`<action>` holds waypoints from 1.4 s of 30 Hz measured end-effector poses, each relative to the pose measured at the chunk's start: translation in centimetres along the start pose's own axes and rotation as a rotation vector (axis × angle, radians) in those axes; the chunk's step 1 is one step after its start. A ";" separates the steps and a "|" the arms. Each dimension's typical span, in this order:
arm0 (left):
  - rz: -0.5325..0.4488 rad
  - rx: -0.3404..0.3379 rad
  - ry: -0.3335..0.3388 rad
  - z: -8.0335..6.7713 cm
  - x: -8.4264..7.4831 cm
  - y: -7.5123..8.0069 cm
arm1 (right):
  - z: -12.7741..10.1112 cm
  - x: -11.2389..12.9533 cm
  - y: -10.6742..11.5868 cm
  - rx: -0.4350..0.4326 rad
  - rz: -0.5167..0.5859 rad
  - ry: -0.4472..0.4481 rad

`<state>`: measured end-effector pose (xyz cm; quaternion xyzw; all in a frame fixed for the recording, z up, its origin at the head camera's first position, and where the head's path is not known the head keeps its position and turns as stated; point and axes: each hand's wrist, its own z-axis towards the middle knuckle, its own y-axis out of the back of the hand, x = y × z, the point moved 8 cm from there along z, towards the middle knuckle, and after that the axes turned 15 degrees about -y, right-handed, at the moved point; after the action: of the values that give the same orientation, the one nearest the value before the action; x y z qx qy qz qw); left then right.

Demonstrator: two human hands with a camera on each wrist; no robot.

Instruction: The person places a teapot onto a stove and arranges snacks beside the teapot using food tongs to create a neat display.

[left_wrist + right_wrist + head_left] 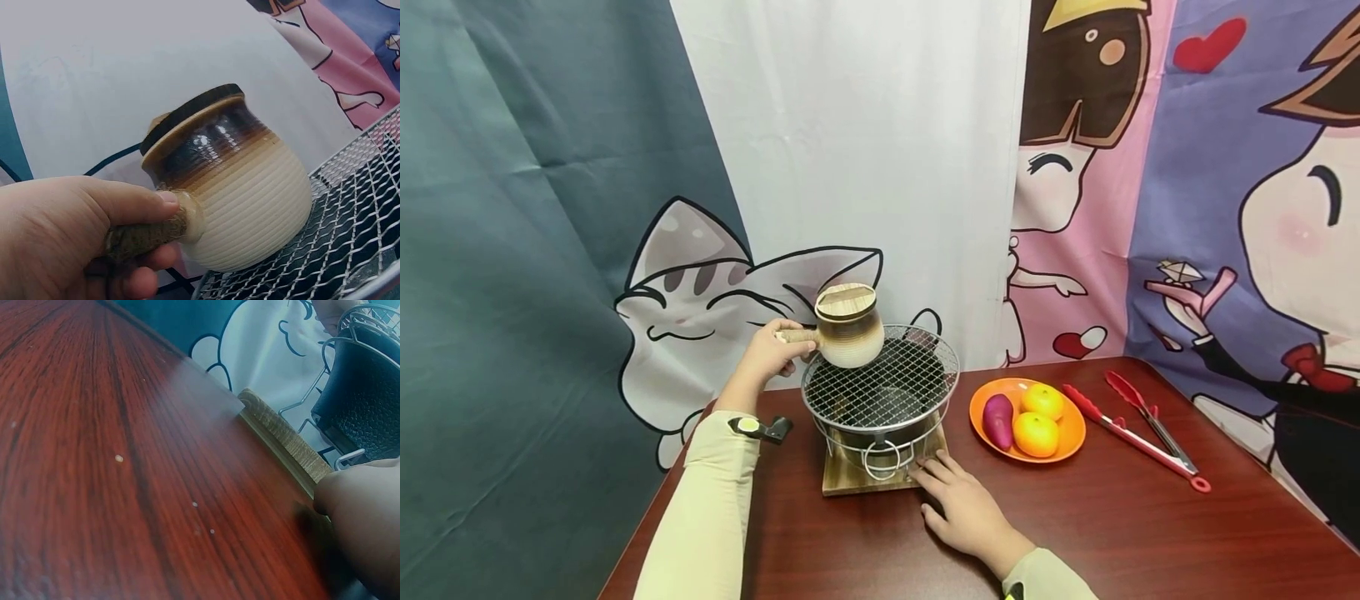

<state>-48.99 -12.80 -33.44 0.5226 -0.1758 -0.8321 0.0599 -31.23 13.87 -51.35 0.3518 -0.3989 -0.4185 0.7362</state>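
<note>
A ribbed cream and brown ceramic pot with a wooden lid sits at the left rim of the wire mesh grill. My left hand grips its rope-wound side handle. The grill tops a black stove on a wooden board. My right hand lies flat on the table with straight fingers touching the board's front right corner.
An orange plate with two oranges and a purple sweet potato sits right of the stove. Red tongs lie further right. The dark wooden table stands against printed cartoon curtains.
</note>
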 end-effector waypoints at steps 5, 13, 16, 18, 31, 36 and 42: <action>0.003 0.051 0.017 -0.7 0.4 0.1 | 0.0 0.1 0.0 -0.004 0.006 0.010; 0.053 0.136 -0.030 -2.4 0.5 0.6 | 0.1 0.2 0.2 -0.025 0.006 0.025; 0.071 0.131 -0.044 -3.4 0.3 1.0 | 0.1 0.4 0.3 -0.034 0.006 0.040; 0.113 0.098 -0.054 -4.1 0.1 1.3 | 0.1 0.5 0.4 -0.033 0.012 0.043; 0.296 -0.304 0.002 -9.7 0.8 2.0 | 0.1 0.1 0.3 -0.006 0.030 0.017; 0.329 -0.294 0.022 -11.3 2.4 0.7 | 0.0 0.1 0.3 -0.002 0.034 0.015; 0.365 -0.275 0.053 -13.0 3.8 -1.0 | 0.0 0.1 0.2 -0.001 0.026 0.022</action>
<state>-39.06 -15.91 -42.12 0.4907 -0.1509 -0.8096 0.2845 -31.14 13.88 -51.12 0.3506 -0.3952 -0.4053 0.7461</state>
